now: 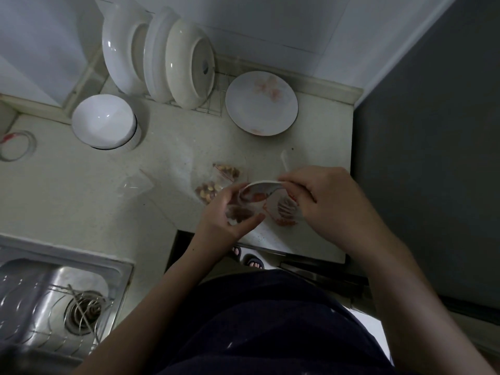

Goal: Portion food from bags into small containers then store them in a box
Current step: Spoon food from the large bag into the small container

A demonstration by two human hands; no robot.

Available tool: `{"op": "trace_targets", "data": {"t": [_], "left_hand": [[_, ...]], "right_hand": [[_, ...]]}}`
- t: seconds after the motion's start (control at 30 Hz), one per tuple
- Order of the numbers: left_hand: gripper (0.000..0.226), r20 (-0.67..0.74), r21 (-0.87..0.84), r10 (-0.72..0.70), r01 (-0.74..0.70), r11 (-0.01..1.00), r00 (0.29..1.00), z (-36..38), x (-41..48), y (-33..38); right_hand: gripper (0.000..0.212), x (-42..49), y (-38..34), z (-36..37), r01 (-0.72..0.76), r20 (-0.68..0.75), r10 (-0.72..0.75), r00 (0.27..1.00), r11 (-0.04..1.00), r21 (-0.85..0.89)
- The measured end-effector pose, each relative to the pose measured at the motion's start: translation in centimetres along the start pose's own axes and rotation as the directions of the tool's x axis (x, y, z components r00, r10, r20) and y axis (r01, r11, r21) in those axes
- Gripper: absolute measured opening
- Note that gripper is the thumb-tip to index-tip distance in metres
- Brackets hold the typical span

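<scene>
While left hand [217,215] cups container [239,214] and right hand [324,201] pinches spoon [261,187], nut bags [226,171], plate [261,104] beyond.

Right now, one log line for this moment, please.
left hand: holds small container | right hand: holds spoon over it | bags: on counter

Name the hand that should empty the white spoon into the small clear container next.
Probably right: the right hand pinches the white ceramic spoon, poised above the small clear plastic container cradled in the left hand.
</scene>
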State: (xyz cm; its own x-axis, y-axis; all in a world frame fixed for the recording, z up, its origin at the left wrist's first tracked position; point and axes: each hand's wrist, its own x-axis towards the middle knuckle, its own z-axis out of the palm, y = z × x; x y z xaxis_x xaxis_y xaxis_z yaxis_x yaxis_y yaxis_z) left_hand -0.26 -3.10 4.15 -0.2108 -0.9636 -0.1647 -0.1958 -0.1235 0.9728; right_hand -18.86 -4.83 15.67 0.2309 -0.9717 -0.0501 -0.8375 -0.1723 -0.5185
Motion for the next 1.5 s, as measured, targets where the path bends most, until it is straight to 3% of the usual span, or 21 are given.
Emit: {"op": "trace_targets", "data": {"t": [0.17, 0.33, 0.43, 0.57, 0.73, 0.93, 1.03, 1.3, 1.43, 1.5], "left_hand": [[0.056, -0.004, -0.006, -0.028, 0.028, 1.000, 1.000, -0.2, -0.1, -0.3], [0.058, -0.017, 0.010, -0.023, 0.023, 1.000, 1.000, -0.1, -0.2, -0.1], [0.056, -0.025, 0.009, -0.019, 0.019, 1.000, 1.000, -0.1, -0.1, -0.2], [0.055, -0.011, 0.029, -0.006, 0.007, 1.000, 1.000, 0.0, 0.0, -0.4], [0.054, 0.003, 0.042, -0.010, 0.010, 0.999, 1.000, 0.1, 0.0, -0.3], [0.056, -0.018, 0.061, 0.010, -0.009, 0.998, 1.000, -0.1, -0.4, -0.5], [0.056, -0.040, 0.024, 0.002, -0.001, 1.000, 0.999, -0.2, -0.7, -0.8], [0.056, -0.054, 0.044, 0.016, -0.013, 0.999, 0.998, -0.3, -0.9, -0.8], [0.056, -0.060, 0.047, 0.018, -0.015, 0.999, 0.998, -0.3, -1.1, -0.9], [0.056, -0.060, 0.048, 0.019, -0.016, 0.999, 0.998, -0.4, -1.2, -1.0]], "right_hand": [[0.019, -0.2, 0.4, -1.6, -0.095, -0.119, 0.097, 0.988, 0.995, 0.021], [0.018, -0.7, 1.9, -5.0, -0.225, -0.282, 0.187, 0.941, 0.968, -0.109], [0.018, -0.5, 2.2, -5.5, -0.268, -0.206, 0.229, 0.951, 0.944, -0.190], [0.025, 1.1, 2.5, -3.7, -0.272, 0.000, 0.286, 0.958, 0.910, -0.312], [0.027, 4.6, 3.9, 0.5, -0.207, 0.345, 0.400, 0.849, 0.854, -0.478], [0.017, 5.5, 5.4, 3.6, -0.107, 0.265, 0.281, 0.922, 0.844, -0.526], [0.005, 6.0, 6.3, 4.8, -0.117, 0.270, 0.283, 0.920, 0.859, -0.499], [0.019, 6.5, 6.4, 7.1, 0.053, 0.329, 0.168, 0.929, 0.819, -0.571], [0.019, 6.6, 6.5, 7.6, 0.025, 0.342, 0.198, 0.919, 0.834, -0.551], [0.021, 6.8, 6.4, 7.6, -0.080, 0.347, 0.300, 0.889, 0.846, -0.527]]}}
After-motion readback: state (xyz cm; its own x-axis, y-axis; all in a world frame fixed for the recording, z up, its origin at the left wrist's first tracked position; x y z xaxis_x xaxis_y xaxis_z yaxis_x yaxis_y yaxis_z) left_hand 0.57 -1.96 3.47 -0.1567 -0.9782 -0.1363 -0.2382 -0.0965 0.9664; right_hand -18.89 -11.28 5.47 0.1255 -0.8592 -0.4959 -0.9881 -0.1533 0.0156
